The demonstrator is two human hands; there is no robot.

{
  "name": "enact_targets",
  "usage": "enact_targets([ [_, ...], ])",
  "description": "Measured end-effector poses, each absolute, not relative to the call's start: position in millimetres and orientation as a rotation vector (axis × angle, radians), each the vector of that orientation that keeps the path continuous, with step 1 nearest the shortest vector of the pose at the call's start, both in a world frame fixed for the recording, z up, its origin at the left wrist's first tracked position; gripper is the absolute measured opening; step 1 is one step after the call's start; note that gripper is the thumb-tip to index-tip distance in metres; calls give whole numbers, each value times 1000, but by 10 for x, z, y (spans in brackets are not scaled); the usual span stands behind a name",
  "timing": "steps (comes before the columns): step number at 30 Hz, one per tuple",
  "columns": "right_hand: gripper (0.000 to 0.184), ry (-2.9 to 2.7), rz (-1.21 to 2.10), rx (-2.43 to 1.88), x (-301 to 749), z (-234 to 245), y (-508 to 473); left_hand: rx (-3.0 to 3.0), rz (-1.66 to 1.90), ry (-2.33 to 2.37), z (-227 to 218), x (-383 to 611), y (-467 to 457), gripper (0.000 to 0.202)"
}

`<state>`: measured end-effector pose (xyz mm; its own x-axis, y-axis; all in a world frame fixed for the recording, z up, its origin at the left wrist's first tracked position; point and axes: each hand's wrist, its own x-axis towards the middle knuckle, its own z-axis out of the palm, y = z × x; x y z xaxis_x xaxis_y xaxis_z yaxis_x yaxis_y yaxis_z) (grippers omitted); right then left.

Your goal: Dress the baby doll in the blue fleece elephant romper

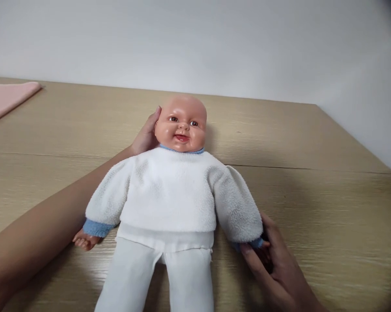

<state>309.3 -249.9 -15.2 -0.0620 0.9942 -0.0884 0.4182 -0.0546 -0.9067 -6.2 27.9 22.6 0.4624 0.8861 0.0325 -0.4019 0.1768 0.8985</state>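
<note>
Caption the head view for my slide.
Doll, left hand against its head, right hand at its blue cuff.

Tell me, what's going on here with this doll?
A person is handling a baby doll dressed in a white fleece top and white trousers. The left hand is against one side of its head; the right hand grips one sleeve end, by the blue cuff. Beneath is a wood-toned table, with something flat and pink at far left.

The bare left forearm [55, 221] stretches diagonally up from the lower left, the left hand [145, 138] partly hidden; the right hand [279, 264] curls, thumb opposing fingers.
</note>
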Motion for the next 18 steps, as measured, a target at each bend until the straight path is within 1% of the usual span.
enact_targets([
  [3,66,-1562,1115,-1534,3078,-137,-2498,1015,986,620,172,-74,315,66],
  [10,62,-1537,1178,-1556,3021,-82,-2484,1124,825,665,173,-80,317,76],
  [18,64,-1543,1156,-1576,3011,-49,-2495,1156,680,620,226,-192,298,76],
])
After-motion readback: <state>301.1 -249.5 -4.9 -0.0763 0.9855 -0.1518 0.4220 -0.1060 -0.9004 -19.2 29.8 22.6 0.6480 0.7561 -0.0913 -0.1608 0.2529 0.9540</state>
